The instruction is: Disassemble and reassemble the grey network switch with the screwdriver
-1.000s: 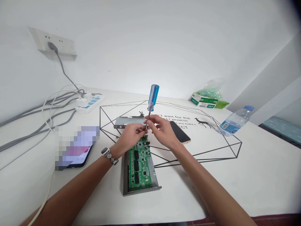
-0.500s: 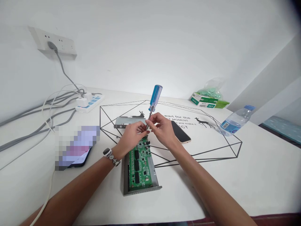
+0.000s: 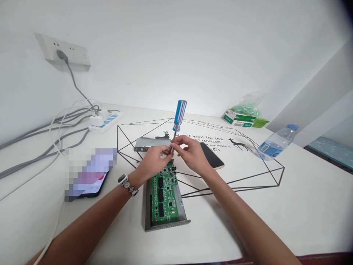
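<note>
A person's left hand (image 3: 153,160), a wristwatch (image 3: 124,180) on its wrist, and right hand (image 3: 191,154) meet at centre frame, fingers curled closed, pinching the steel shaft of a blue-handled screwdriver (image 3: 179,115) between them. The screwdriver stands nearly upright, handle high and leaning slightly to frame right, with the grip just below the handle. Its tip is hidden among the fingers, so which hand bears more of the hold cannot be told. Directly below the hands, a green circuit board (image 3: 164,193) sits in an open grey steel chassis (image 3: 167,226), its long axis pointing toward the person. A metal cover plate (image 3: 149,144) lies beyond the left hand on a white desk (image 3: 303,221), and a black smartphone (image 3: 211,156) lies just beside the right hand.
</note>
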Action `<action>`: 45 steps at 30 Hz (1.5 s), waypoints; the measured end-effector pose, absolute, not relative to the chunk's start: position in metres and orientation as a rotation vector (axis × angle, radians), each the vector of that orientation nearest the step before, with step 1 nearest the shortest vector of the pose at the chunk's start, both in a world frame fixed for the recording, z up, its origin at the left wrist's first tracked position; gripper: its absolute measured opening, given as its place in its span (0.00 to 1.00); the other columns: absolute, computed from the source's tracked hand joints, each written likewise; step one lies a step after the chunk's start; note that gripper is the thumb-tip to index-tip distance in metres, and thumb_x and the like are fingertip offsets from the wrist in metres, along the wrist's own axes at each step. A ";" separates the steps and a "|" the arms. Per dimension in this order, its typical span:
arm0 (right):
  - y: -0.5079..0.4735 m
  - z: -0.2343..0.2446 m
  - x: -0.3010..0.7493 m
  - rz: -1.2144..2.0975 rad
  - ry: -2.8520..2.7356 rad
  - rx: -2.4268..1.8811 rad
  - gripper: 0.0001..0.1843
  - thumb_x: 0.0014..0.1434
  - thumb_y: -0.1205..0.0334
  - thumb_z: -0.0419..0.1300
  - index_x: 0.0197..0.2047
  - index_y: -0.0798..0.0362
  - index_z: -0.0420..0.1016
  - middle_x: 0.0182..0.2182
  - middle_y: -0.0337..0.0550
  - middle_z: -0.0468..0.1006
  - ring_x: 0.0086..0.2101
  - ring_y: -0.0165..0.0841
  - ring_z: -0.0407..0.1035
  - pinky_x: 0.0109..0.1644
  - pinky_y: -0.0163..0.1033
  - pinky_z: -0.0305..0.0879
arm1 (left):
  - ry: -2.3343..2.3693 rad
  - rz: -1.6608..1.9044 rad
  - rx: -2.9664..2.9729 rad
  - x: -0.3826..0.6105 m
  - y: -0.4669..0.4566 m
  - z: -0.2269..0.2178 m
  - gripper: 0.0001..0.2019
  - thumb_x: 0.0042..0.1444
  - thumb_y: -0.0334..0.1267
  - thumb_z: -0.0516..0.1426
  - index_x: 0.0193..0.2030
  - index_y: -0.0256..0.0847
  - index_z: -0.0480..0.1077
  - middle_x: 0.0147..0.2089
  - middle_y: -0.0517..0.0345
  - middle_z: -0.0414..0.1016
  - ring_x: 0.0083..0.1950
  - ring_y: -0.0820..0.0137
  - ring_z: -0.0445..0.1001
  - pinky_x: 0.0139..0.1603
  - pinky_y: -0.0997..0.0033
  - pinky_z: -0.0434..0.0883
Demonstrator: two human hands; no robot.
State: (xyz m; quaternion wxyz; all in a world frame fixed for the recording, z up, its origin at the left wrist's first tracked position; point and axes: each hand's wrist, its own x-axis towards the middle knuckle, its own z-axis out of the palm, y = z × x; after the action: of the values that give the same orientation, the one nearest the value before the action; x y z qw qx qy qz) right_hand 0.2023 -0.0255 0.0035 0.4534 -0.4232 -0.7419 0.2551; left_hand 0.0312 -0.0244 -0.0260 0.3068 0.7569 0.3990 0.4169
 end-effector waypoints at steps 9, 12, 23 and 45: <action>-0.029 0.005 0.198 0.557 -1.799 -1.050 0.09 0.60 0.55 0.63 0.35 0.52 0.73 0.31 0.40 0.76 0.34 0.32 0.71 0.32 0.35 0.66 | 1.117 1.180 1.960 0.034 -0.025 -0.030 0.10 0.60 0.44 0.60 0.36 0.39 0.74 0.35 0.54 0.80 0.37 0.64 0.78 0.41 0.64 0.74; -0.029 0.006 0.199 0.590 -1.831 -1.045 0.11 0.61 0.54 0.63 0.43 0.51 0.76 0.35 0.42 0.79 0.38 0.34 0.72 0.33 0.35 0.67 | 1.107 1.167 1.963 0.034 -0.023 -0.030 0.09 0.60 0.43 0.60 0.36 0.39 0.75 0.35 0.54 0.81 0.38 0.64 0.78 0.43 0.64 0.73; -0.025 0.002 0.200 0.634 -1.826 -1.022 0.09 0.62 0.56 0.62 0.37 0.52 0.78 0.33 0.42 0.78 0.35 0.33 0.72 0.34 0.37 0.68 | 1.070 1.124 2.021 0.032 -0.025 -0.026 0.07 0.60 0.40 0.59 0.39 0.40 0.77 0.40 0.54 0.82 0.44 0.62 0.80 0.48 0.63 0.74; -0.025 0.004 0.206 0.591 -1.882 -1.034 0.10 0.64 0.55 0.59 0.42 0.51 0.79 0.39 0.44 0.80 0.39 0.36 0.73 0.35 0.39 0.71 | 1.052 1.053 2.068 0.026 -0.024 -0.021 0.09 0.62 0.36 0.55 0.36 0.40 0.77 0.39 0.57 0.82 0.43 0.64 0.79 0.49 0.65 0.72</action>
State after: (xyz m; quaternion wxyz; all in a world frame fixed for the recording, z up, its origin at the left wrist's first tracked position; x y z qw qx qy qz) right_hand 0.2061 -0.0245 0.0042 0.4414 -0.4166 -0.7582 0.2382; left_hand 0.0265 -0.0241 -0.0210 0.2927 0.7761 0.3947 0.3952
